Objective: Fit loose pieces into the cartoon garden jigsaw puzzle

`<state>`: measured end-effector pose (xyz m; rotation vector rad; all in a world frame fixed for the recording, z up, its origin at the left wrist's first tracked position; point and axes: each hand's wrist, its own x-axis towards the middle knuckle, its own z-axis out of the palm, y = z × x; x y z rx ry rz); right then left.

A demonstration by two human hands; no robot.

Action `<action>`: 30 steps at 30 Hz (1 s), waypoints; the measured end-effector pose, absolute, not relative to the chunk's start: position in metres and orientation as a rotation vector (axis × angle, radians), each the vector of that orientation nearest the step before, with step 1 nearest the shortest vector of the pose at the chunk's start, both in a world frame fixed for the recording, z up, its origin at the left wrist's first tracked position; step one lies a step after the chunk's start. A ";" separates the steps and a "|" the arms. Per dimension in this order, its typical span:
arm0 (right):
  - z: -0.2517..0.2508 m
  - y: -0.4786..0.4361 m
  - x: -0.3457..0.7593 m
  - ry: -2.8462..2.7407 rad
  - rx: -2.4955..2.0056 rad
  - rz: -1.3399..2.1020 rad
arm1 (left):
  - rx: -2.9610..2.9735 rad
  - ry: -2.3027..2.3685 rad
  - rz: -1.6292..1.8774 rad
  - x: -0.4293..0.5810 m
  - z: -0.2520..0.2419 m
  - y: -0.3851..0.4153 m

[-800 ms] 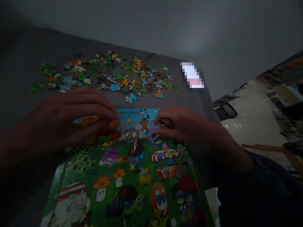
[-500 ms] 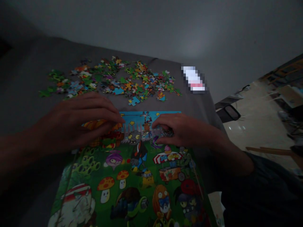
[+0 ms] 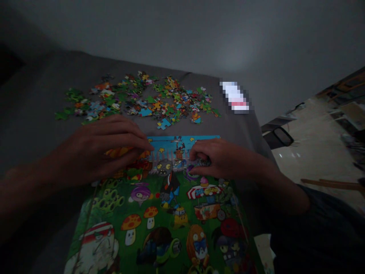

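A flat cartoon picture board [image 3: 159, 243], mostly green with a blue strip at its far edge, lies in front of me. My left hand [image 3: 108, 146] rests over its upper left part, fingers outstretched and slightly bent, with no held thing visible. Over the upper right part is my right hand [image 3: 219, 158]. Its index finger curls and its thumb stays apart, with the board's picture showing in the gap. Beyond both hands lies a spread of loose jigsaw pieces [image 3: 171, 108]. A blue piece [image 3: 164, 123] sits closest to the board's far edge.
Grey cloth [image 3: 45, 95] covers the surface beneath everything. A phone-like thing [image 3: 235, 97] with a bright, pixelated screen lies at the back right, near the pale wall [image 3: 199, 34]. Past the right edge, the floor [image 3: 296, 152] and a dark-framed object [image 3: 281, 137] show. Light is dim.
The view has shifted slightly, so most things appear a little further right and lower. My right index finger is curled more towards the thumb. My left hand keeps nearly the same pose.
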<state>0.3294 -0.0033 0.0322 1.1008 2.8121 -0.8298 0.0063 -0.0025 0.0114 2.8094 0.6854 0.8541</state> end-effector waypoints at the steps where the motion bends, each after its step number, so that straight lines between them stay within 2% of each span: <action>1: 0.031 -0.003 0.330 2.823 1.092 -0.833 | 2.812 0.682 0.851 0.007 0.012 -0.003; 12: 0.029 -0.001 0.333 2.919 1.172 -0.797 | 2.794 0.799 0.650 0.010 0.009 -0.004; 20: 0.003 0.029 0.341 3.320 1.478 -0.536 | 2.775 1.090 0.530 0.004 0.016 0.001; 25: -0.018 0.053 0.350 3.268 1.571 -0.333 | 2.753 1.171 0.583 0.000 0.012 0.007; 30: -0.028 0.064 0.354 3.153 1.574 -0.304 | 2.785 1.142 0.583 -0.005 0.009 0.011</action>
